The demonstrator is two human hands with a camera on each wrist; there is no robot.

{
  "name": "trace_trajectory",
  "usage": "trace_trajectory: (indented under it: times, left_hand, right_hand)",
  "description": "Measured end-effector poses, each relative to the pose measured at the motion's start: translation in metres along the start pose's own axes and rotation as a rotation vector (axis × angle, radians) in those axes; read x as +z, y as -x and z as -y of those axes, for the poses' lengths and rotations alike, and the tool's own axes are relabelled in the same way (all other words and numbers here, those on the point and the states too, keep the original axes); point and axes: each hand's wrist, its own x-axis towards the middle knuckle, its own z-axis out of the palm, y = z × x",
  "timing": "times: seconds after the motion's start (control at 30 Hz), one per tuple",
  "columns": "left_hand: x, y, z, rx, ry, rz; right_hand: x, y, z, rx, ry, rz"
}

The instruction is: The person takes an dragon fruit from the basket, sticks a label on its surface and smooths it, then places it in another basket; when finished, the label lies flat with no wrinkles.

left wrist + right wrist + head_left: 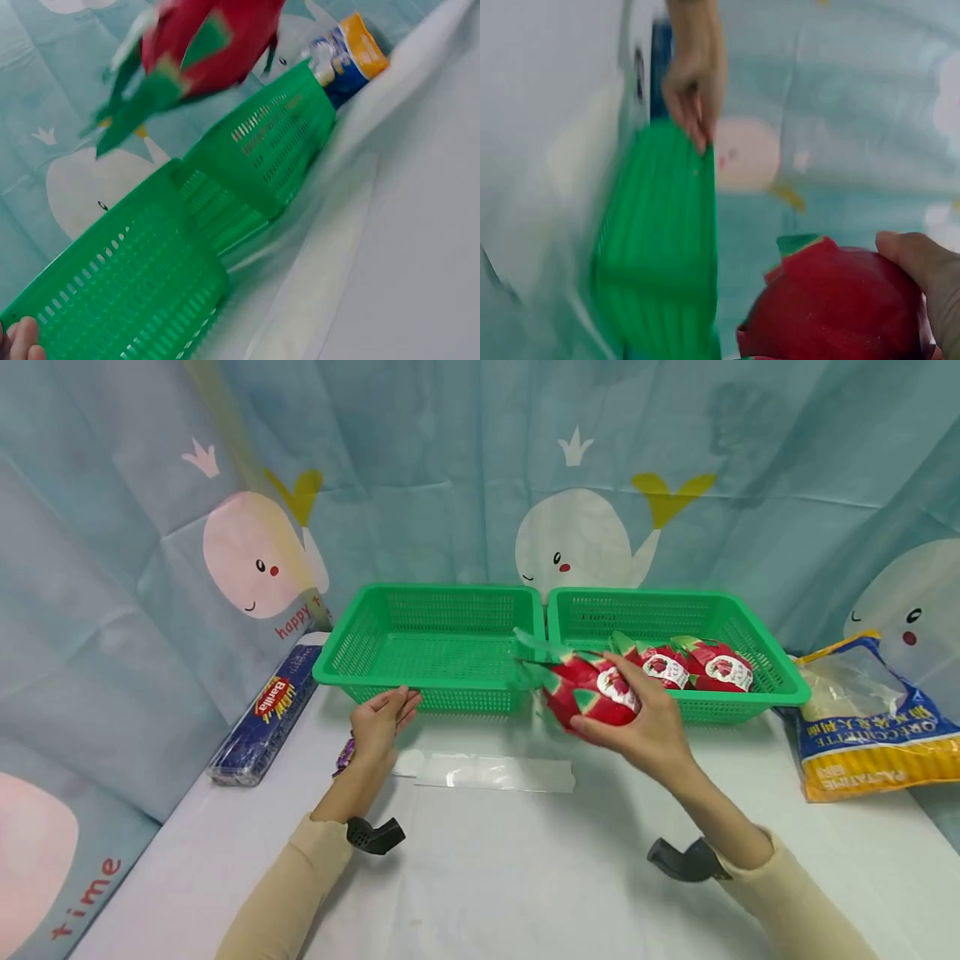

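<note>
My right hand grips a red dragon fruit with green leaf tips and a white sticker, held up in front of the gap between two green baskets. In the right wrist view the thumb lies on the dragon fruit. At the front rim of the left basket, my left hand pinches the edge between thumb and fingers. No fruit shows inside that left basket. The right basket holds other dragon fruits with white stickers, partly hidden by my right hand.
A blue Barilla pasta box lies left of the baskets. To the right sits a blue and yellow pasta bag. A clear strip lies on the white table before the baskets, and a purple wrapper is partly behind my left hand.
</note>
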Motion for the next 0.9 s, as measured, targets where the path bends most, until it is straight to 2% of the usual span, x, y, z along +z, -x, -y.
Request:
trace_trajectory:
  times: [0.1,0.2,0.37,0.47,0.53,0.67,0.8,0.9]
  left_hand:
    - [0.001,0.000,0.001,0.008,0.018,-0.016]
    - [0.001,0.002,0.003,-0.003,0.027,-0.025]
    - [0.002,0.004,0.005,-0.017,0.041,-0.008]
    - [0.003,0.005,0.006,-0.002,0.049,-0.002]
    - [0.002,0.006,0.006,0.004,0.057,-0.007]
    - [0.003,0.007,0.006,0.008,0.062,0.000]
    - [0.004,0.007,0.003,0.017,0.059,0.008]
    - [0.006,0.007,0.001,0.023,0.060,0.008]
  right_hand:
    - [-0.004,-0.032,-0.011,0.091,-0.016,-0.058]
    - [-0.008,-0.056,-0.017,0.177,0.001,-0.064]
    - [-0.009,-0.079,-0.024,0.239,0.065,-0.128]
    - [0.000,-0.089,-0.038,0.256,0.071,-0.212]
    - [0.007,-0.092,-0.050,0.272,0.114,-0.226]
    - [0.020,-0.098,-0.066,0.319,0.215,-0.162]
    - [0.025,-0.105,-0.068,0.330,0.264,-0.065]
    - [0.023,-0.108,-0.065,0.318,0.274,0.045]
